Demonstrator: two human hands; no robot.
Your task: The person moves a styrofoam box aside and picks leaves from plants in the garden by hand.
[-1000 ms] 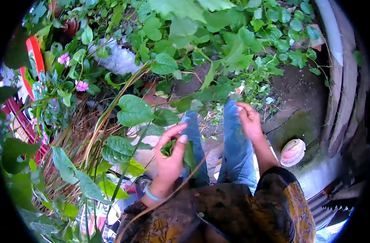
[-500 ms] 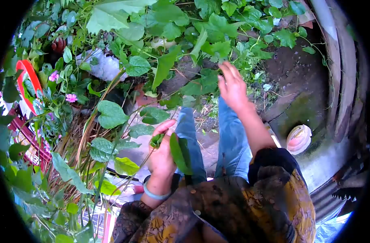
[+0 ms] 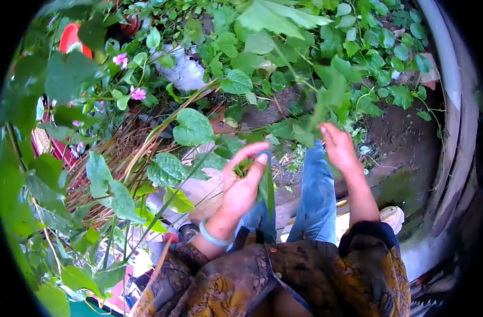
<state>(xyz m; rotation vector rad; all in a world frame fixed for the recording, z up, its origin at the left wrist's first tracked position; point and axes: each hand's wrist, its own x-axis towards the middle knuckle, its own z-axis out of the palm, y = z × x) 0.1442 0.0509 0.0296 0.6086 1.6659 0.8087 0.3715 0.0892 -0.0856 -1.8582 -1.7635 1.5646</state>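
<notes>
The fingers (image 3: 246, 151) of the left hand (image 3: 240, 194) curl toward the thumb in a loop, closing around a folded green leaf (image 3: 269, 185) whose long edge hangs down beside the palm. The right hand (image 3: 341, 150) has its fingers bunched, their tips at the lower edge of a blurred leafy vine (image 3: 330, 95); whether they pinch it I cannot tell. A gap separates the two hands, with the jeans (image 3: 320, 198) below it.

Nearest is the patterned shirt (image 3: 318, 272), and a pale bangle (image 3: 212, 235) rings the left wrist. A pale rounded object (image 3: 393, 217) shows partly from behind the right sleeve.

To the left, room is tight: a heart-shaped leaf (image 3: 194, 127) and a bundle of dry stems (image 3: 112, 164) stand close to the left hand. To the right, dark ground (image 3: 397, 137) gives the right arm more room, as far as the grey pipe (image 3: 446, 58) along the right edge. Farther off at left are pink flowers (image 3: 138, 93) and a whitish lump (image 3: 182, 71); low greenery (image 3: 373, 39) fills the far right.
</notes>
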